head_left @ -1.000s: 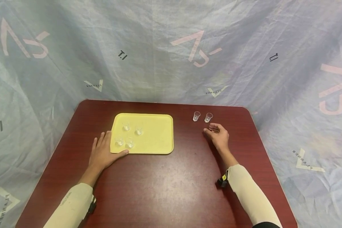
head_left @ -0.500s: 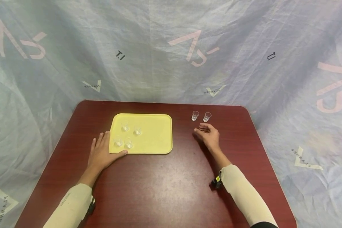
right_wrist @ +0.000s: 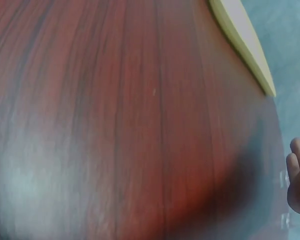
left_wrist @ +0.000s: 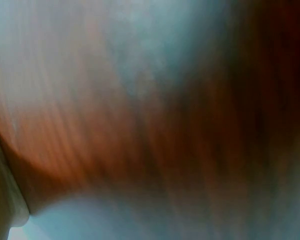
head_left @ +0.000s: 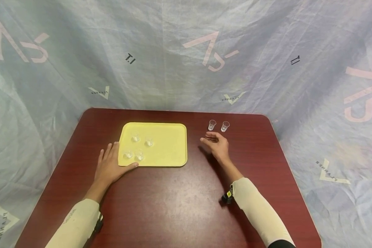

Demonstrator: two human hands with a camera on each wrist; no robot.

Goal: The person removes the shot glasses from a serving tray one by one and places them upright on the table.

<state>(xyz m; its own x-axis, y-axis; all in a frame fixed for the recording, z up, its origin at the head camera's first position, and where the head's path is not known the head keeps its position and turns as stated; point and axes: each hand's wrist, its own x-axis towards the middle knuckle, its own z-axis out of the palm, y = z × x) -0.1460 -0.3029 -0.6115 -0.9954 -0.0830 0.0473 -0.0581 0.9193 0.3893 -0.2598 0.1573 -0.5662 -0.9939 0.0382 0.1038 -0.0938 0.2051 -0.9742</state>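
Right hand (head_left: 217, 146) has its fingers loosely curled with the thumb held off from them, and from what I can see it's got hold of nothing. Left hand (head_left: 109, 164) is spread out at the tray's left end, fingers by the side edge and thumb along the near edge, not gripping anything.

Around them: yellow tray (head_left: 168, 144) on a reddish-brown table (head_left: 173, 203), with grey printed cloth (head_left: 164, 51) hanging behind. On the tray's left half there's a back-left glass (head_left: 136, 138), a back-right glass (head_left: 149, 142), a front-left glass (head_left: 128, 154) and a front-right glass (head_left: 139, 156), all clear and kinda washed out against the yellow. The right hand sits in front of the pair beyond it, on the table's near side.

That pair stands upright near the far edge: inner glass (head_left: 212, 125) just beyond the right fingertips, outer glass (head_left: 225, 127) next to it, further right. Can't tell if the fingertips touch the inner one. Left wrist view is mostly blurry tabletop.
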